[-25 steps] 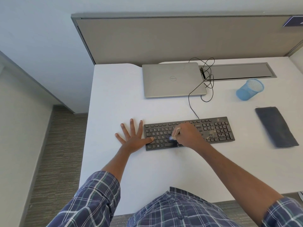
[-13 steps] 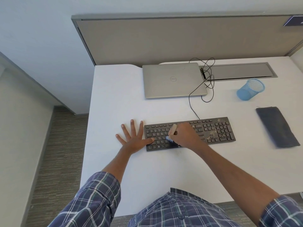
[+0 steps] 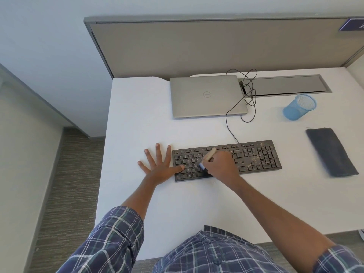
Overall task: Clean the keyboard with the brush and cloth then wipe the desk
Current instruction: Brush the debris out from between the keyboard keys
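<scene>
**Bright, even light; wide-angle bend at the edges**

Soft daylight-like light fills the scene, and the white desk (image 3: 197, 203) reads pale without harsh glare. Shadows are faint. The partition (image 3: 197, 48) edges lean outward, and the dark cloth (image 3: 331, 152) looks slightly blurred.

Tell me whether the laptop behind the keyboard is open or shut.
Shut. The laptop lies flat on the desk with its lid down, the logo facing up; no screen or keys show.

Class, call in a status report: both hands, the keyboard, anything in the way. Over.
Right hand gripping brush, bristles on left keys. Left hand flat, thumb on keyboard. Crumbs remain at right end. Cloth untouched; nothing obstructing.
</scene>
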`<state>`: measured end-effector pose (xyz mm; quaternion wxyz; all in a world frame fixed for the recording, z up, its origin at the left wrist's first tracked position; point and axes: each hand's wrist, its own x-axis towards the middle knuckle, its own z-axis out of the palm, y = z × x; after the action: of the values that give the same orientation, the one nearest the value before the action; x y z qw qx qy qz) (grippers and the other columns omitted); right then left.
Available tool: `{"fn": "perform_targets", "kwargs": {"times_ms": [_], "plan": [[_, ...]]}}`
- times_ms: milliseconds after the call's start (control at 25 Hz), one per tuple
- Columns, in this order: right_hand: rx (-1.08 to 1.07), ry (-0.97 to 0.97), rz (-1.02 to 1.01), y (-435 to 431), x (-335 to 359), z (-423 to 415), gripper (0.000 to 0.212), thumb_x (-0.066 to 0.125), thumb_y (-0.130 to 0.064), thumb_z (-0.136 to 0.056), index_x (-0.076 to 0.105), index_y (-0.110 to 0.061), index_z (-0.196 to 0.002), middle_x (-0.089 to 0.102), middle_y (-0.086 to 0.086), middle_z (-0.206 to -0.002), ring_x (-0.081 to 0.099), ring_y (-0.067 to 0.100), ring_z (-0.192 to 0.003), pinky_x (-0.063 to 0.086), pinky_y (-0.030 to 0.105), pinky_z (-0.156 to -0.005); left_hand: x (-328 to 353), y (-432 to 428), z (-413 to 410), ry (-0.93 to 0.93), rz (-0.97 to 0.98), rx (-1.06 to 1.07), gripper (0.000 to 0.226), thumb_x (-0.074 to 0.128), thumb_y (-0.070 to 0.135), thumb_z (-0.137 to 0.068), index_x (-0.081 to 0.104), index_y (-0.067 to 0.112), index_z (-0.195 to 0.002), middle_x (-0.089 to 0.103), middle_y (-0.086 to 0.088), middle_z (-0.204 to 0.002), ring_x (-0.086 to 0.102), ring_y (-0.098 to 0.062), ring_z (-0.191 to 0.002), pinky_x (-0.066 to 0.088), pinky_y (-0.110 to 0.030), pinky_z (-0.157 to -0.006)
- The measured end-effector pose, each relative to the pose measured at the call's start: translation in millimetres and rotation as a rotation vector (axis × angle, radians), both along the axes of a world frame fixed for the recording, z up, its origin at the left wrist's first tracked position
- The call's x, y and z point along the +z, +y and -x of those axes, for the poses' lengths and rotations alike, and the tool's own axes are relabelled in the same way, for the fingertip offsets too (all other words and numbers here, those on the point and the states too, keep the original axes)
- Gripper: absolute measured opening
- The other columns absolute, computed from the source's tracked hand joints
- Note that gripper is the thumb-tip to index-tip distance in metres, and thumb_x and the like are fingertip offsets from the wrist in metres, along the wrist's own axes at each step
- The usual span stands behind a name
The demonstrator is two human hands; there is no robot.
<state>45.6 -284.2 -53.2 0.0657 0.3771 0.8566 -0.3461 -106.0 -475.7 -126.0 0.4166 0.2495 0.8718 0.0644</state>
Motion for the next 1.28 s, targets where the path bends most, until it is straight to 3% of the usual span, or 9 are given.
{"fn": "perform_targets", "kwargs": {"times_ms": [200, 320, 360, 480, 560, 760, 920, 1120, 1280], "plan": [[-0.095, -0.105, -0.165, 10, -12, -21, 0.021, 0.080, -0.031, -0.090, 0.074, -0.012, -0.087, 0.070, 0.002, -0.071, 0.069, 0.026, -0.069, 0.051, 0.032, -0.059, 1, -2, 0, -0.009, 0.007, 0.000, 0.112, 0.038, 0.102, -0.080, -0.029, 0.058, -0.159, -0.055, 0.011, -0.160, -0.054, -0.042, -0.144, -0.024, -0.081, -0.112], [-0.162, -0.119, -0.308, 17, -9, -24, 0.020, 0.071, -0.026, -0.097, 0.072, -0.011, -0.085, 0.069, 0.003, -0.073, 0.069, 0.029, -0.072, 0.054, 0.033, -0.061, 1, -1, 0, -0.006, 0.000, -0.001, 0.112, 0.038, 0.102, -0.080, -0.029, 0.058, -0.159, -0.055, 0.011, -0.160, -0.054, -0.041, -0.144, -0.024, -0.081, -0.112], [-0.156, -0.085, -0.290, 16, -8, -21, 0.023, 0.067, -0.025, -0.099, 0.073, -0.012, -0.081, 0.069, 0.002, -0.069, 0.070, 0.029, -0.070, 0.054, 0.033, -0.059, 2, -1, 0, -0.007, -0.001, -0.001, 0.112, 0.038, 0.103, -0.079, -0.029, 0.058, -0.158, -0.055, 0.011, -0.160, -0.054, -0.041, -0.144, -0.024, -0.081, -0.112], [-0.178, 0.109, 0.023, 3, -3, -11, 0.020, 0.069, -0.017, -0.091, 0.079, -0.017, -0.073, 0.073, -0.005, -0.060, 0.075, 0.020, -0.059, 0.059, 0.036, -0.053, 1, 0, -1, -0.008, -0.002, 0.006, 0.112, 0.037, 0.104, -0.078, -0.028, 0.059, -0.158, -0.054, 0.011, -0.161, -0.053, -0.041, -0.145, -0.023, -0.081, -0.113], [-0.154, 0.148, 0.061, -2, -7, -6, 0.019, 0.071, -0.017, -0.087, 0.078, -0.019, -0.070, 0.072, -0.010, -0.059, 0.075, 0.016, -0.059, 0.060, 0.035, -0.052, 1, -1, -1, 0.004, 0.000, 0.005, 0.112, 0.037, 0.103, -0.079, -0.028, 0.059, -0.159, -0.053, 0.011, -0.161, -0.053, -0.041, -0.146, -0.023, -0.081, -0.113], [-0.152, 0.004, -0.181, 19, -13, -21, 0.023, 0.076, -0.028, -0.093, 0.075, -0.013, -0.076, 0.068, -0.003, -0.064, 0.067, 0.022, -0.063, 0.053, 0.032, -0.057, 1, -1, -1, 0.004, 0.008, -0.003, 0.112, 0.036, 0.103, -0.079, -0.029, 0.058, -0.158, -0.055, 0.012, -0.160, -0.053, -0.041, -0.145, -0.023, -0.081, -0.112], [-0.256, -0.056, -0.384, 35, -4, -28, 0.038, 0.056, -0.028, -0.108, 0.073, -0.008, -0.080, 0.059, 0.000, -0.063, 0.070, 0.032, -0.068, 0.049, 0.033, -0.060, 0, -1, 0, 0.001, 0.007, -0.006, 0.111, 0.035, 0.103, -0.079, -0.029, 0.058, -0.158, -0.055, 0.012, -0.160, -0.054, -0.041, -0.145, -0.023, -0.081, -0.112], [-0.189, 0.199, 0.059, 9, -2, -11, 0.008, 0.077, -0.022, -0.092, 0.084, -0.021, -0.088, 0.076, -0.008, -0.069, 0.075, 0.011, -0.059, 0.064, 0.039, -0.057, -2, 0, -1, 0.003, 0.014, 0.007, 0.111, 0.034, 0.104, -0.078, -0.030, 0.060, -0.157, -0.055, 0.014, -0.159, -0.053, -0.041, -0.145, -0.023, -0.081, -0.113], [-0.144, 0.082, -0.070, 4, -19, -9, 0.017, 0.083, -0.033, -0.086, 0.083, -0.016, -0.086, 0.075, -0.005, -0.071, 0.070, 0.016, -0.061, 0.057, 0.034, -0.055, -1, 0, -1, -0.001, 0.006, 0.019, 0.112, 0.036, 0.105, -0.077, -0.029, 0.062, -0.156, -0.054, 0.015, -0.160, -0.052, -0.039, -0.147, -0.023, -0.080, -0.113]]}}
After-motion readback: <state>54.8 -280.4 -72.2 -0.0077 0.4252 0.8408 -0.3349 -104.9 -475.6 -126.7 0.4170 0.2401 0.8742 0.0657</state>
